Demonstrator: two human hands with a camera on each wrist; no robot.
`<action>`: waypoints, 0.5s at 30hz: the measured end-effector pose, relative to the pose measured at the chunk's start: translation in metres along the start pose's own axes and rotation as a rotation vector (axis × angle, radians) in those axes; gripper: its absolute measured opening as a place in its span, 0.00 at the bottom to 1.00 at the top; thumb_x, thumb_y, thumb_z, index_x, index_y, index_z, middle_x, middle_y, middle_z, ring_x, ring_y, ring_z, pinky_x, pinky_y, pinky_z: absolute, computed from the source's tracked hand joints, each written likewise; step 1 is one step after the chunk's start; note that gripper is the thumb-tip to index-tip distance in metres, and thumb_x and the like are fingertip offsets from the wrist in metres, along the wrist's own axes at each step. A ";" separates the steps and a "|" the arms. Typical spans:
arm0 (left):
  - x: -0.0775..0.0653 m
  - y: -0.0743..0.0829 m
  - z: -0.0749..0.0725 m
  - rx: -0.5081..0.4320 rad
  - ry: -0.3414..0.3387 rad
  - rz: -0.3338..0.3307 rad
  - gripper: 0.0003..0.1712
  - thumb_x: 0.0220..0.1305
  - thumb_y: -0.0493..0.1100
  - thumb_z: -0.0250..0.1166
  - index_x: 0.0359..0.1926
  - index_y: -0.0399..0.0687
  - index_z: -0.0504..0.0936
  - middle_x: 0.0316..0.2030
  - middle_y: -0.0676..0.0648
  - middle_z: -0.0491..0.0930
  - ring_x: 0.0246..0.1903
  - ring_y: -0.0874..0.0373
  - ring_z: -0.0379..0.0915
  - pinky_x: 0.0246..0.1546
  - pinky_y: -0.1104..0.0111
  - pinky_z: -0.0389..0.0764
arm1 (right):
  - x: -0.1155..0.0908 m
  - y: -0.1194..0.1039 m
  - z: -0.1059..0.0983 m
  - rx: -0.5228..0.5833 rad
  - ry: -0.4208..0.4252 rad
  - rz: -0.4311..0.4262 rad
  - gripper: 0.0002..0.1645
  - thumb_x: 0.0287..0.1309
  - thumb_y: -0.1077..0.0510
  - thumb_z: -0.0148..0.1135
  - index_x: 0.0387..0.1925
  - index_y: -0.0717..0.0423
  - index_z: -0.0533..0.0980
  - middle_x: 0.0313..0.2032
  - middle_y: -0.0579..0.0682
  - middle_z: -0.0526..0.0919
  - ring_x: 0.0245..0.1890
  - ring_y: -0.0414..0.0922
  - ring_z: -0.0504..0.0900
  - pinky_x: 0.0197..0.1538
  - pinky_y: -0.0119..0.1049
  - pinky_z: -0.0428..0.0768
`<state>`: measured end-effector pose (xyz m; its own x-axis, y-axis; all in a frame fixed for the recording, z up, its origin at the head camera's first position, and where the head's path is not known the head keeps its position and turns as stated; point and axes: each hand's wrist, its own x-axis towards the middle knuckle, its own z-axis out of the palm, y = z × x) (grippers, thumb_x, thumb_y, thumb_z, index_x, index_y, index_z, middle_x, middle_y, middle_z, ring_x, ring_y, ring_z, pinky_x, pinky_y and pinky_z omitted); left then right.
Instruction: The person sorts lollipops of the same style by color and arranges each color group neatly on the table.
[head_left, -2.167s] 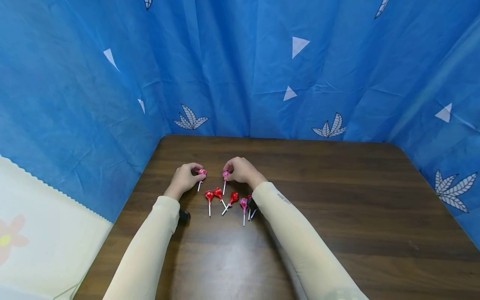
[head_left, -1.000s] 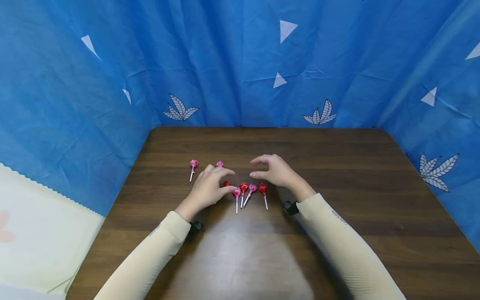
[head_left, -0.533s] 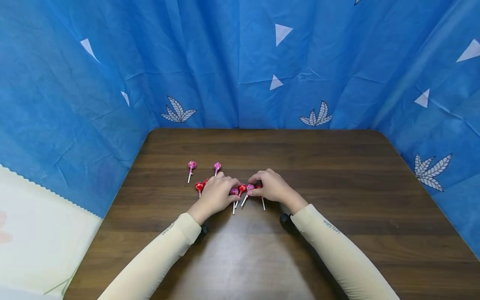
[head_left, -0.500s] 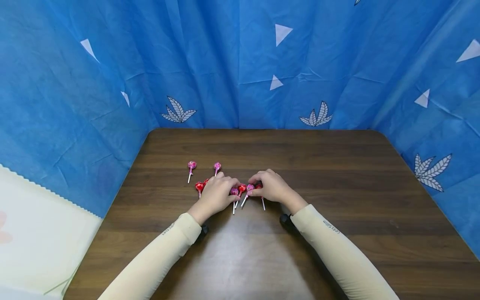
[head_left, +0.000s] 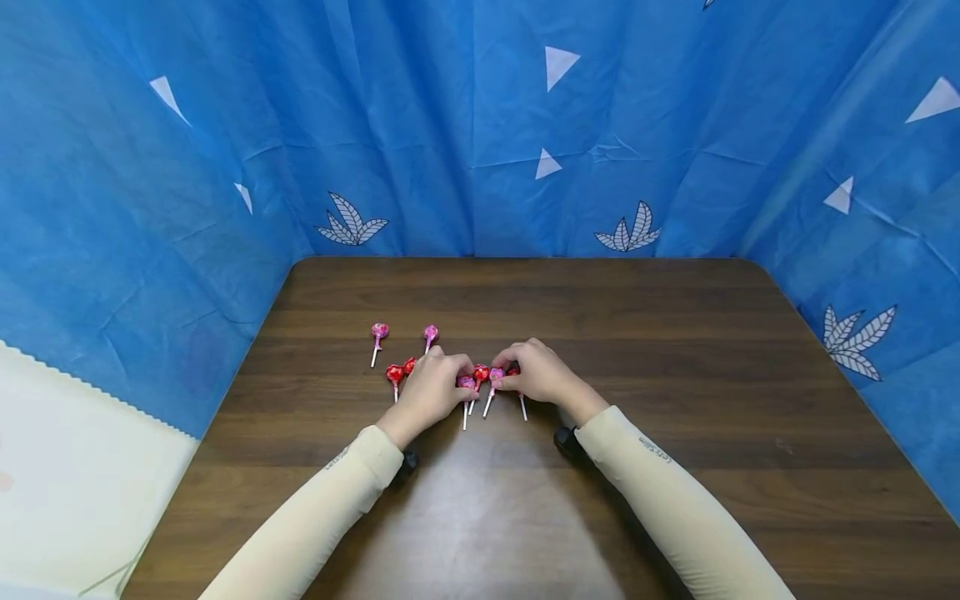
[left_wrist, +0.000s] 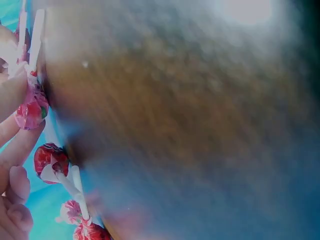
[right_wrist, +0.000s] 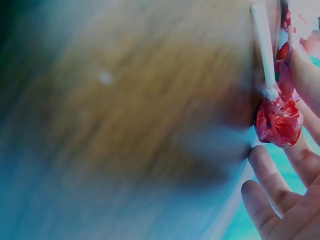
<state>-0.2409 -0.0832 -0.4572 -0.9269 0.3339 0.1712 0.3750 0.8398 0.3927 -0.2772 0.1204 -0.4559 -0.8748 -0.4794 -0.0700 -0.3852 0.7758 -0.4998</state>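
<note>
My left hand (head_left: 432, 383) pinches a pink-wrapped lollipop (head_left: 467, 383) between thumb and fingers; in the left wrist view the wrapped head of that pink lollipop (left_wrist: 32, 114) shows between them. My right hand (head_left: 537, 371) pinches another pink lollipop (head_left: 496, 376) by its head. Between the two hands lies a red lollipop (head_left: 481, 373). Another red lollipop (head_left: 522, 407) is partly hidden beneath the right fingers; the right wrist view shows this red lollipop (right_wrist: 279, 121) in front of the pinching thumb. All the white sticks point toward me.
Two pink lollipops, one farther left (head_left: 380, 331) and one nearer the middle (head_left: 431, 332), lie apart at the back left. Red lollipops (head_left: 394, 374) lie left of my left hand, partly covered by it. The brown wooden table (head_left: 675, 375) meets blue curtains behind.
Both hands let go of two pink lollipops at the back left and moved right and nearer to the row of lollipops. They now pinch two other pink ones; little moved in the last half second.
</note>
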 end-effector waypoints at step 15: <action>0.049 -0.006 -0.037 -0.276 -0.037 -0.084 0.11 0.55 0.44 0.76 0.37 0.46 0.85 0.36 0.47 0.86 0.43 0.50 0.76 0.47 0.57 0.75 | 0.003 0.006 -0.003 0.121 -0.066 -0.006 0.15 0.55 0.54 0.74 0.45 0.51 0.84 0.41 0.43 0.87 0.49 0.46 0.73 0.53 0.44 0.74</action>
<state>-0.2879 -0.0877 -0.4179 -0.9528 0.2879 0.0962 0.2813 0.7186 0.6360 -0.2830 0.1247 -0.4567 -0.8496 -0.5133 -0.1215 -0.3486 0.7192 -0.6009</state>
